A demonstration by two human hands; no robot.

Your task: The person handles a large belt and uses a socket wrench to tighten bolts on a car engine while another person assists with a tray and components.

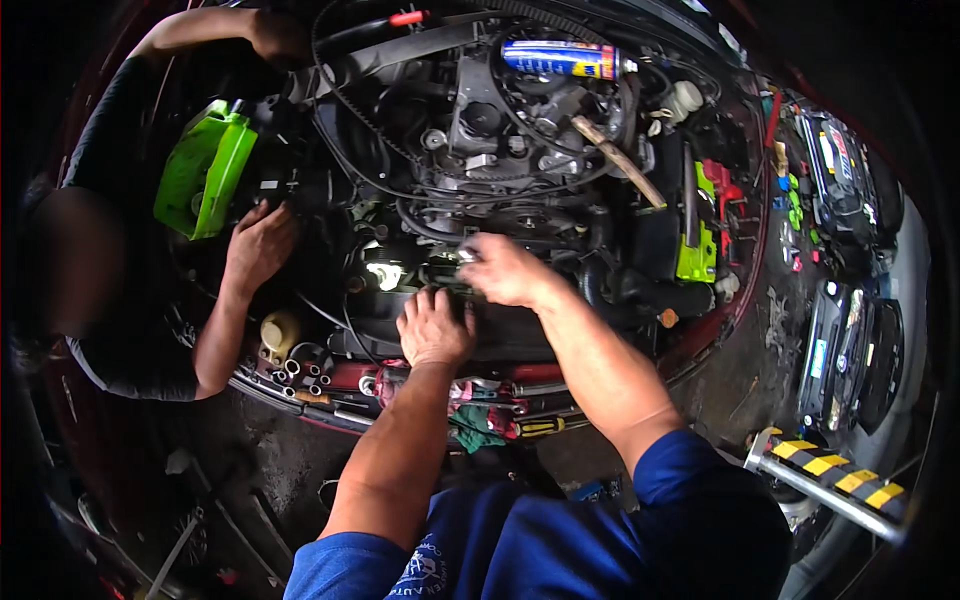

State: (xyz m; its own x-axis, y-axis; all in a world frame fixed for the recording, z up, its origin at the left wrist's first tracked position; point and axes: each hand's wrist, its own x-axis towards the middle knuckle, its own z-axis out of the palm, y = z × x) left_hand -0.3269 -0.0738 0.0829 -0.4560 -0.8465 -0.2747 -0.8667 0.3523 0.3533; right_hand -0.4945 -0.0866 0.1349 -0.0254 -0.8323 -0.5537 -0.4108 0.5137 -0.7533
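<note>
Both my arms reach into the front of a car's engine bay. My left hand (437, 328) lies on the dark panel (500, 340) along the bay's front edge, its fingers stretched forward. Just ahead and to the right, my right hand (505, 272) is closed, with a small shiny metal piece (466, 256) at its fingertips. Motion smears this hand, so the piece's kind is unclear. It is held over dark parts in front of the engine (480, 125). A bright patch of light (384, 274) falls left of my right hand.
A co-worker's hand (262, 245) works at left beside a cut green jug (205, 170). On the engine lie a blue spray can (560, 58) and a wooden stick (620, 162). Rags (478, 425), a yellow-handled screwdriver (540, 427) and several sockets (292, 367) line the front edge.
</note>
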